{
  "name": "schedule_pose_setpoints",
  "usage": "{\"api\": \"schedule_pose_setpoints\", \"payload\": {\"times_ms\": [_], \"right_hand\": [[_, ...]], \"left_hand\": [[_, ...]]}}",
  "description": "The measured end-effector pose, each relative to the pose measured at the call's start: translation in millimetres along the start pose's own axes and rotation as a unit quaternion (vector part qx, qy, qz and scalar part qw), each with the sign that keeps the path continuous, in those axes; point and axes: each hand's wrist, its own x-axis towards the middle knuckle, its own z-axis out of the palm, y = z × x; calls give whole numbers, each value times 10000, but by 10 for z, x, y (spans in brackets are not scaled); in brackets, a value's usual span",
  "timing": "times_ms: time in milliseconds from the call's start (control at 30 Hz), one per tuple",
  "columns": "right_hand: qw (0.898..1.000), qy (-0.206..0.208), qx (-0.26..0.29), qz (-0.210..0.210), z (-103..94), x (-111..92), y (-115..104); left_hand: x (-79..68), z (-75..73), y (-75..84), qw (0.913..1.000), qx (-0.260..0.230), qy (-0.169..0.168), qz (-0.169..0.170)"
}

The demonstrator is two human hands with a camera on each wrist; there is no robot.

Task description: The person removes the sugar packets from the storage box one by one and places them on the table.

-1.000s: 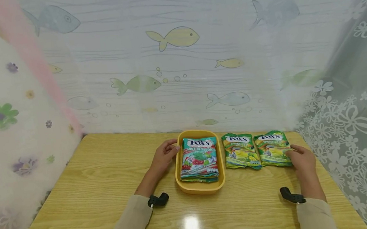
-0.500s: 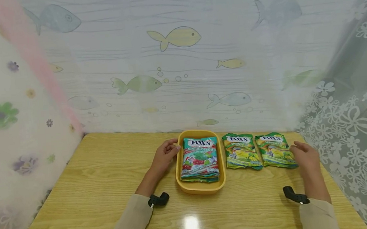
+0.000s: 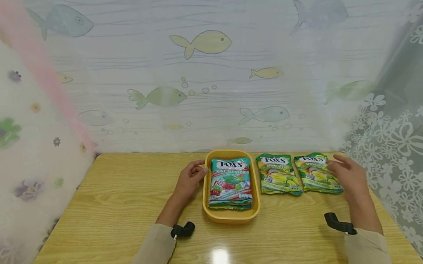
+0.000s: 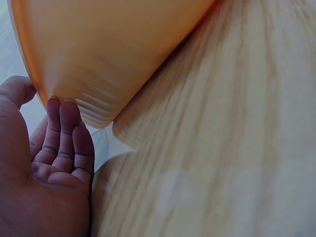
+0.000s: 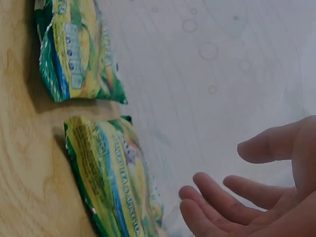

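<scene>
A yellow plastic tray [image 3: 232,220] stands on the table, holding a stack of candy bags. The top one is a teal and red Fox's Mint Blossom bag [image 3: 230,184]. My left hand [image 3: 190,181] pinches the tray's left rim, thumb at the edge and fingertips against the outer wall [image 4: 98,59]. To the right of the tray, two green and yellow Spring Tea candy bags lie flat side by side, a left one [image 3: 277,174] and a right one [image 3: 316,175]. My right hand [image 3: 351,177] hovers by the right bag; its fingers [image 5: 222,200] are spread, holding nothing.
Behind the bags and tray hangs a pale fish-print curtain [image 3: 210,119] along the wooden table's [image 3: 279,238] far edge. A flower-patterned sheer curtain [image 3: 420,173] borders the right side. Black wrist cameras sit on both forearms.
My right hand let go of the right candy bag, drew back to the right, then moved up and slightly left over its edge. That bag shifted a little right. The left hand stayed put.
</scene>
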Motion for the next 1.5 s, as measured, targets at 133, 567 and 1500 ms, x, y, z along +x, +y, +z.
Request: {"api": "schedule_pose_setpoints", "payload": {"times_ms": [133,567,1500], "right_hand": [[9997,-126,-95,-207,24,-30,-57],[9920,-746,53,-1016,169,-153,-326],[9736,-1861,20,-1319,642,-437,-681]], "left_hand": [[3,0,2,10000,18,-21,0],[9,6,6,10000,44,33,59],[-3,-16,-13,9999,-24,-99,93]]}}
